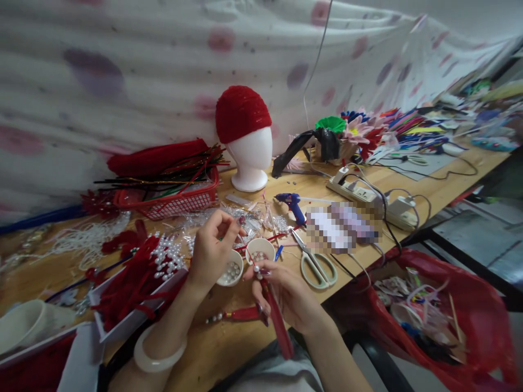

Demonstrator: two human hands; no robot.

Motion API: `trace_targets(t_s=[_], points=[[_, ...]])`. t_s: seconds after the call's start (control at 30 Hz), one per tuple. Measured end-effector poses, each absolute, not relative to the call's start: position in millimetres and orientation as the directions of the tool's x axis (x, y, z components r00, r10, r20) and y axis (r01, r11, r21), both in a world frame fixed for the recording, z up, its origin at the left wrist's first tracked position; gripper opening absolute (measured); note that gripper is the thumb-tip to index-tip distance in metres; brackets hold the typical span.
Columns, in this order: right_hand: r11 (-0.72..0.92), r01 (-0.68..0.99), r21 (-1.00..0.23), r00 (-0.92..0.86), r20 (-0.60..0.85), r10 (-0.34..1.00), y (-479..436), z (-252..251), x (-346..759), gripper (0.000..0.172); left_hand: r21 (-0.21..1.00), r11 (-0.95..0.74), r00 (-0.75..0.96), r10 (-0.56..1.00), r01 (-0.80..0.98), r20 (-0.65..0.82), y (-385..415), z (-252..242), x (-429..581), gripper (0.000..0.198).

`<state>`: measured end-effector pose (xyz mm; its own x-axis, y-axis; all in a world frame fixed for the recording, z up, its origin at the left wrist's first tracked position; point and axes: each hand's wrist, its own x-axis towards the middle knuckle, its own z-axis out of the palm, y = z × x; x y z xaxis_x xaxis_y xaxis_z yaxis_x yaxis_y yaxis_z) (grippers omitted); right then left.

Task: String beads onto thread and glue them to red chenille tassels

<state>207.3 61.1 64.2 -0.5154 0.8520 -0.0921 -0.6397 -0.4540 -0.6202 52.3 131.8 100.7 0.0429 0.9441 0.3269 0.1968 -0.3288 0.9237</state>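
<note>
My left hand [216,244] is raised over the bead cups, its thumb and finger pinched on the end of a thin red cord. The cord slants down to pearl beads [257,271] at the fingertips of my right hand [288,291]. That hand is closed on a red tassel [280,326], whose strands hang toward my lap. Below the hands, another red tassel [245,314] with beads at its tip lies on the table. Between and behind the hands stand a white cup [261,243] of small beads and another cup [239,276] of pearls, partly covered by my left hand.
Scissors [317,267] and a blue glue gun [292,206] lie to the right, near a power strip [362,193]. A foam head [251,158] with a red cap and a red basket [171,201] stand behind. A red bag [441,326] holds scraps.
</note>
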Motion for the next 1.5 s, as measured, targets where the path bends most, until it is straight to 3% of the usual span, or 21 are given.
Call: trace_targets(t_s=[0.1, 0.37, 0.73, 1.5], points=[[-0.456, -0.632, -0.627, -0.512, -0.104, 0.853, 60.3, 66.3, 204.9, 0.023, 0.915, -0.346, 0.069, 0.938, 0.209, 0.339, 135.5, 99.2, 49.3, 0.018], [-0.421, -0.612, -0.670, -0.476, -0.113, 0.872, 60.3, 68.2, 195.8, 0.046, 0.909, -0.345, 0.083, 0.938, 0.234, 0.335, 135.6, 107.7, 43.4, 0.020], [-0.424, -0.638, -0.643, -0.444, -0.143, 0.885, 61.6, 69.0, 189.9, 0.036, 0.914, -0.342, 0.056, 0.939, 0.218, 0.338, 141.3, 107.5, 34.2, 0.021], [-0.469, -0.630, -0.619, -0.494, -0.147, 0.857, 64.4, 63.0, 191.4, 0.052, 0.924, -0.324, 0.003, 0.944, 0.202, 0.330, 145.5, 111.7, 29.3, 0.024]])
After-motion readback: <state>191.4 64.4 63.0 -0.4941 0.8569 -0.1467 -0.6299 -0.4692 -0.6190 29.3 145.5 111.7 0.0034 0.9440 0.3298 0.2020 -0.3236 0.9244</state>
